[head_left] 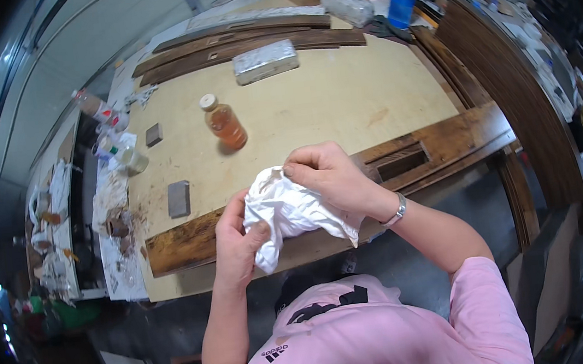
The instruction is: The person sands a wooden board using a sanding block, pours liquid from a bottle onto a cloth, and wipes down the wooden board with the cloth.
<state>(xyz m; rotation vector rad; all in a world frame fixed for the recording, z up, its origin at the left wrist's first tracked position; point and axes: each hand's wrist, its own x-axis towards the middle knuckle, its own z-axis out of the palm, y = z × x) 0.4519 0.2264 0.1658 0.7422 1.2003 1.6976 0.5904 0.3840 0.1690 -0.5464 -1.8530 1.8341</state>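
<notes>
A crumpled white cloth (294,210) is held up between my two hands, over the near edge of the table. My left hand (236,241) grips its left side, thumb pressed on the fabric. With thumb and fingers pinched, my right hand (326,171) holds the cloth's upper edge. Beneath them a stained brown wooden board (184,243) lies along the table's front, and its right part has a rectangular cutout (403,163). Part of the board is hidden by the cloth and hands.
A bottle of amber liquid (226,123) stands mid-table. Two grey blocks (179,199) lie at the left. Behind are a wrapped block (265,62), several dark boards (221,53) and a blue bottle (403,0). Brown panels (509,88) lean at the right.
</notes>
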